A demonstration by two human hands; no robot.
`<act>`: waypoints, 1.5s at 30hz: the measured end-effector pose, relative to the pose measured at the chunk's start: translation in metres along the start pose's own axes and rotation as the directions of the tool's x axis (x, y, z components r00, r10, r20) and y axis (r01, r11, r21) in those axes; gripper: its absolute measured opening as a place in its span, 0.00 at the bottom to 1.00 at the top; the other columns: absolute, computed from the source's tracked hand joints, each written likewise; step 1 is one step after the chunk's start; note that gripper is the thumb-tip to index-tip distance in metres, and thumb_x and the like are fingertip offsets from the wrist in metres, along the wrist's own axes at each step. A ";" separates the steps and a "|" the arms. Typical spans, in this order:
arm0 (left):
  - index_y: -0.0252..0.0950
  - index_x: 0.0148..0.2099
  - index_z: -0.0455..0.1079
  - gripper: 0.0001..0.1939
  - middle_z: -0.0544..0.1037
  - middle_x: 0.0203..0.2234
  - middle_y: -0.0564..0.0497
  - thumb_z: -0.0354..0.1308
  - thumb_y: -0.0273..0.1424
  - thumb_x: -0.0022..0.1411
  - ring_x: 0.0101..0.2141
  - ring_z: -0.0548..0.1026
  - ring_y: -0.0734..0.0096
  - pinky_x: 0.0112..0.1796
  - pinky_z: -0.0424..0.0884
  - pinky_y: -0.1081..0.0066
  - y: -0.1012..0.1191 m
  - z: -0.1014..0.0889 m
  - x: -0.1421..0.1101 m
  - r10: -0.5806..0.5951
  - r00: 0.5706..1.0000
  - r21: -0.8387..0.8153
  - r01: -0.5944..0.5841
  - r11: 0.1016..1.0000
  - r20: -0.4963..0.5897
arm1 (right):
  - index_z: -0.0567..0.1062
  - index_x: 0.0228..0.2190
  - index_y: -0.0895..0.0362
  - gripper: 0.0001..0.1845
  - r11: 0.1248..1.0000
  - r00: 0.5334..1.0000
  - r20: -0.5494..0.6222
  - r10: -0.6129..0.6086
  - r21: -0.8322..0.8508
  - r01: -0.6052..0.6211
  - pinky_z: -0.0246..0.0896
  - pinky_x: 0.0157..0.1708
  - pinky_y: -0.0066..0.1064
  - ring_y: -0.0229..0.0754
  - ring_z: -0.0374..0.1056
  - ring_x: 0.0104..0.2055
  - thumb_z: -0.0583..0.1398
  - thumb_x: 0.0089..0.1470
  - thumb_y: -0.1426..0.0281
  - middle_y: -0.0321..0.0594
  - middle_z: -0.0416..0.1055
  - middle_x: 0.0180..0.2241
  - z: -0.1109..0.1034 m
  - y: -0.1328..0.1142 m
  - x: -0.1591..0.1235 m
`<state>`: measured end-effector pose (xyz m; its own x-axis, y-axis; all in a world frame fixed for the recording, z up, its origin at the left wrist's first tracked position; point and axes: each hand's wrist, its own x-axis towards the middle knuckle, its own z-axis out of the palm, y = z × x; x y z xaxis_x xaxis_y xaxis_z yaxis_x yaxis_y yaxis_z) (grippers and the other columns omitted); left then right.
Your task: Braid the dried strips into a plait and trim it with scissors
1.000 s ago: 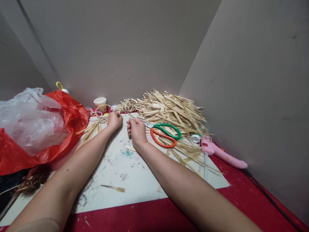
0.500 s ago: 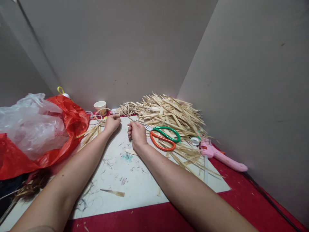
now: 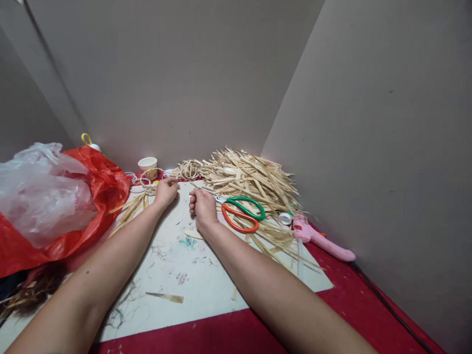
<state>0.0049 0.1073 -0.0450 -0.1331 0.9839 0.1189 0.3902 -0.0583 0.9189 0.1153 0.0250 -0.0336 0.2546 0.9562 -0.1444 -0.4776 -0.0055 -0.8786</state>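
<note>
Both my arms reach forward over a white board (image 3: 206, 275) on a red surface. My left hand (image 3: 165, 191) is closed in a pinch near coils of twine (image 3: 142, 181), holding something thin I cannot make out. My right hand (image 3: 201, 206) is closed in a fist on the board, just left of the scissors (image 3: 241, 212) with green and orange handles. A thin straw strip seems to run between the two hands. A big pile of dried straw strips (image 3: 250, 179) lies behind the scissors.
A red plastic bag (image 3: 92, 206) with a clear bag (image 3: 40, 191) on it fills the left. A paper cup (image 3: 148, 165) stands at the back wall. A pink glue gun (image 3: 320, 238) lies at the right with its cord. Grey walls close in behind and right.
The view has drifted a little to the right, so everything sits slightly further left. Both hands stay closed in nearly the same places on the board.
</note>
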 end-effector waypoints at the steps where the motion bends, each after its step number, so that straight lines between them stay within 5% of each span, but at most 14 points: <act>1: 0.28 0.49 0.72 0.21 0.75 0.20 0.53 0.55 0.24 0.51 0.15 0.66 0.77 0.23 0.65 0.74 0.000 0.000 0.000 -0.001 1.000 0.007 0.001 1.000 0.003 | 0.66 0.23 0.57 0.05 1.000 1.000 0.002 0.001 0.000 -0.001 0.41 0.10 0.19 0.28 0.52 0.12 0.55 0.46 0.68 0.26 0.59 0.13 0.000 0.000 0.000; 37: 0.29 0.42 0.74 0.19 0.74 0.20 0.52 0.56 0.26 0.44 0.21 0.69 0.72 0.26 0.67 0.73 -0.001 0.001 0.005 0.119 0.993 0.146 -0.119 0.982 0.009 | 0.67 0.21 0.58 0.09 0.999 0.999 0.037 -0.008 -0.052 0.010 0.43 0.10 0.19 0.27 0.52 0.11 0.54 0.51 0.72 0.25 0.59 0.12 0.001 -0.003 0.000; 45: 0.32 0.31 0.74 0.10 0.74 0.18 0.53 0.56 0.25 0.43 0.22 0.70 0.71 0.29 0.67 0.72 -0.003 0.000 0.003 0.124 0.992 0.198 -0.122 0.972 0.002 | 0.66 0.22 0.58 0.07 0.998 1.000 0.024 -0.013 -0.063 0.015 0.42 0.10 0.19 0.27 0.52 0.11 0.54 0.51 0.71 0.25 0.58 0.12 0.001 -0.001 -0.004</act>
<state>0.0031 0.1099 -0.0471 -0.0816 0.9694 0.2315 0.5765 -0.1436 0.8044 0.1141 0.0213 -0.0319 0.2409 0.9629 -0.1219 -0.4199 -0.0098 -0.9075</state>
